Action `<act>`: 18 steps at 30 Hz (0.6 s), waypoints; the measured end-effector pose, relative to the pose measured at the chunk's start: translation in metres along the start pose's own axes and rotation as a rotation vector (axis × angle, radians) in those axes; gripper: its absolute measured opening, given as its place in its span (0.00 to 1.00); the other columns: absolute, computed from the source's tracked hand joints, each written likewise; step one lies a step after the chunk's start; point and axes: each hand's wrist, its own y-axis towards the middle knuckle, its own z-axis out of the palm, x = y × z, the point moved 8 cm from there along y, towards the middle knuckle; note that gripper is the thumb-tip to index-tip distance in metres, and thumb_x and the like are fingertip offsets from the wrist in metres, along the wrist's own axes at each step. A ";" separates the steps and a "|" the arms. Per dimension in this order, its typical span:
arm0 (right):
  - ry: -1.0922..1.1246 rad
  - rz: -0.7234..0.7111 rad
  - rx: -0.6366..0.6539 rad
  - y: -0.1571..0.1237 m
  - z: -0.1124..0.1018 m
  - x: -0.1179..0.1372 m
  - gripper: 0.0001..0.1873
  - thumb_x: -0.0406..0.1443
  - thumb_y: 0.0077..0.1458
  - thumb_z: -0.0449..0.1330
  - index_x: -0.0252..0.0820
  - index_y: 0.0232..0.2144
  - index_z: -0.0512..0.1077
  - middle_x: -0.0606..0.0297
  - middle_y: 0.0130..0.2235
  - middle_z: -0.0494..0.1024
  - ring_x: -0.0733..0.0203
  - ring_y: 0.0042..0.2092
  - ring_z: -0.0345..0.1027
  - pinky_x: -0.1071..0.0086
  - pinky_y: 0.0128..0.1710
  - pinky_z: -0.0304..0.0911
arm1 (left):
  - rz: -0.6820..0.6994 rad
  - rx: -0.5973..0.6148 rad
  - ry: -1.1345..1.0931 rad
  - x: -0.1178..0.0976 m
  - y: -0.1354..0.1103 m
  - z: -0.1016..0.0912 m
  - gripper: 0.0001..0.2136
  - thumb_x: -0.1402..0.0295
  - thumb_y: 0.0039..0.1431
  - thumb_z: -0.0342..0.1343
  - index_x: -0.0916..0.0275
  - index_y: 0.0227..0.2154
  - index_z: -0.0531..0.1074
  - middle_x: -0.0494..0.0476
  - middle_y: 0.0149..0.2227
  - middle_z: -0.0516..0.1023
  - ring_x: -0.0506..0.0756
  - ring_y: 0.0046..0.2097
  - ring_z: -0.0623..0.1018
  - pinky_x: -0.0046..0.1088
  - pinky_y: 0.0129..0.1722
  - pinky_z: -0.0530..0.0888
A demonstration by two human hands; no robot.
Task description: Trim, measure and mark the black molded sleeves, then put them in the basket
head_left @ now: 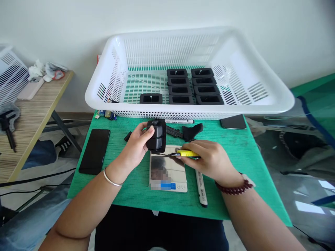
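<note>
Held up over the green table by my left hand is a black molded part, its thumb and fingers closed round the left side. My right hand grips a yellow utility knife, blade pointing left. The blade lies just below and right of the part's lower end; whether it touches, I cannot tell. Beneath both hands rests a small digital scale with a shiny plate and a blue display. Beyond the hands lie black scraps and a white marker; a second marker is below my right hand.
A large white basket at the back holds several black rectangular frames. On the green table are a black phone at left and another dark flat device at right. A wooden table stands left, with a person's leg below.
</note>
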 end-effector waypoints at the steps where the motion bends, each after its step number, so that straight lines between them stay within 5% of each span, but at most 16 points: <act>1: 0.000 0.000 0.002 0.000 0.001 0.000 0.13 0.44 0.58 0.57 0.40 0.33 0.73 0.64 0.26 0.75 0.64 0.27 0.68 0.70 0.26 0.59 | 0.004 0.006 0.005 -0.001 0.000 0.000 0.17 0.57 0.50 0.64 0.63 0.37 0.68 0.52 0.30 0.74 0.52 0.31 0.76 0.26 0.27 0.70; 18: 0.012 -0.083 -0.015 -0.002 -0.002 0.007 0.14 0.44 0.59 0.58 0.37 0.32 0.73 0.64 0.24 0.73 0.65 0.26 0.65 0.71 0.26 0.56 | -0.036 0.055 0.040 -0.002 -0.005 0.005 0.16 0.60 0.51 0.64 0.63 0.38 0.69 0.51 0.32 0.72 0.49 0.32 0.74 0.22 0.29 0.70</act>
